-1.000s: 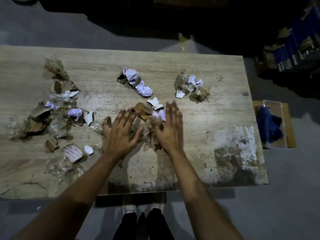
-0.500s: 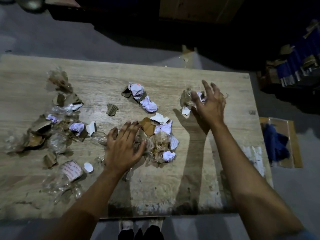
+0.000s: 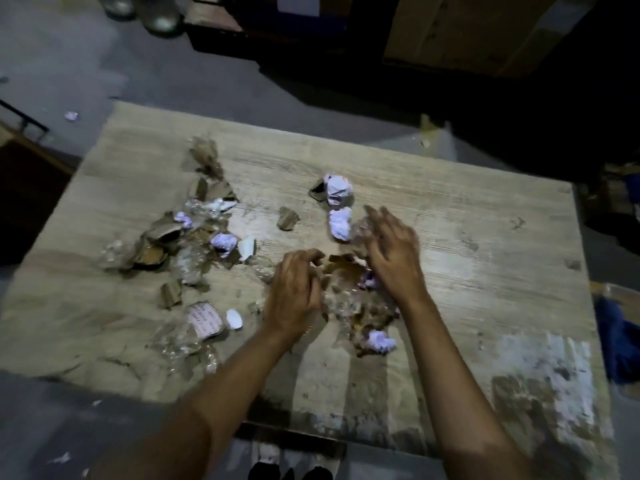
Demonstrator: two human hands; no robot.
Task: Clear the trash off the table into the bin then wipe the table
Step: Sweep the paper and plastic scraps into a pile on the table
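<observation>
Trash [image 3: 349, 299] lies in a loose central heap of clear plastic, torn cardboard and crumpled paper on the bench [image 3: 467, 271], between your two hands. Your left hand [image 3: 294, 289] sits at 9 o'clock of the heap with its fingers curled onto the plastic edge; your right hand [image 3: 391, 247] stands at 2 o'clock, fingers spread and relaxed, blurred, holding nothing that can be made out. Draw both hands together under the heap, palms cupped, so that the light plastic is pinned by the heavier cardboard before you lift. Collect the paper ball [image 3: 381, 341] at 5 o'clock of the heap and the two paper wads [image 3: 339, 206] at 12 o'clock in the same sweep. A second scatter [image 3: 187, 247] lies well apart at 9 o'clock and probably needs its own pass. Keep the stroke low and slow: thin film is likely to spring open and shed small pieces. No bin is in view; locate it before lifting. A blue cloth [image 3: 620, 341] lies off the bench at 3 o'clock, probably for wiping.
</observation>
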